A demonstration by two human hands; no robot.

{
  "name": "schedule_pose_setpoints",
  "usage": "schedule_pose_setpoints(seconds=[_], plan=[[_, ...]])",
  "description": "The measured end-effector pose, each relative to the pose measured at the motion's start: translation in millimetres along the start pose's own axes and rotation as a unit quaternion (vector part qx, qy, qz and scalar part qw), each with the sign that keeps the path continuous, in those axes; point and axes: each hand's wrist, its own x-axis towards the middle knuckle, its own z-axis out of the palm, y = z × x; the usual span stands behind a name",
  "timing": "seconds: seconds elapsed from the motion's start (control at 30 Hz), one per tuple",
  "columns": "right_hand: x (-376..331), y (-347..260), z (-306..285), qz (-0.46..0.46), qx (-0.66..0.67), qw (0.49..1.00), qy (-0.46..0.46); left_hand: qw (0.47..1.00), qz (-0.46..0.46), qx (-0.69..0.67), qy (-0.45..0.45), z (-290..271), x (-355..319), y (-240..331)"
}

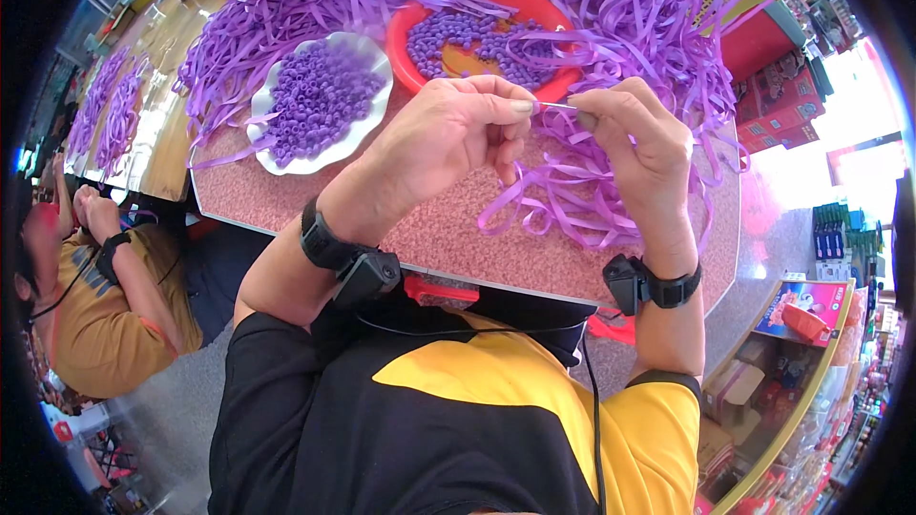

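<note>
- Purple ribbon strip, thin and pale where it catches the light, runs straight between the two hands, just above the table.
- The left hand pinches one end of the strip between thumb and forefinger, its other fingers curled into the palm.
- The right hand pinches the other end between thumb and forefinger, knuckles turned up; the two hands are near each other but do not touch.
- Each wrist carries a black band with a small black device, and a thin black cable hangs down over the black and yellow shirt.
- Under and behind the right hand lies a loose heap of purple ribbons spread over the speckled pink table.
- Behind the hands stands a red bowl with purple beads in it, ribbons draped across it.
- To the left of that bowl is a white scalloped plate heaped with purple beads.
- More purple ribbons are piled along the far side of the table.
- At the left edge, another person in a mustard shirt sits with hands clasped.
- Shelves of boxed goods stand at the right.
</note>
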Motion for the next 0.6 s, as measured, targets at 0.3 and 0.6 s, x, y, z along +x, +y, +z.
schedule_pose_setpoints(seconds=[0.3, 0.6], plan=[[-0.9, 0.0, 0.7, 0.002, -0.018, 1.000, -0.002, 0.999, -0.006, -0.042, -0.019, -2.3, -0.6, -1.2], [0.1, 1.3, 1.3, -0.001, -0.016, 1.000, -0.002, 1.000, -0.002, -0.020, -0.001, 0.6, -2.9, -0.3]])
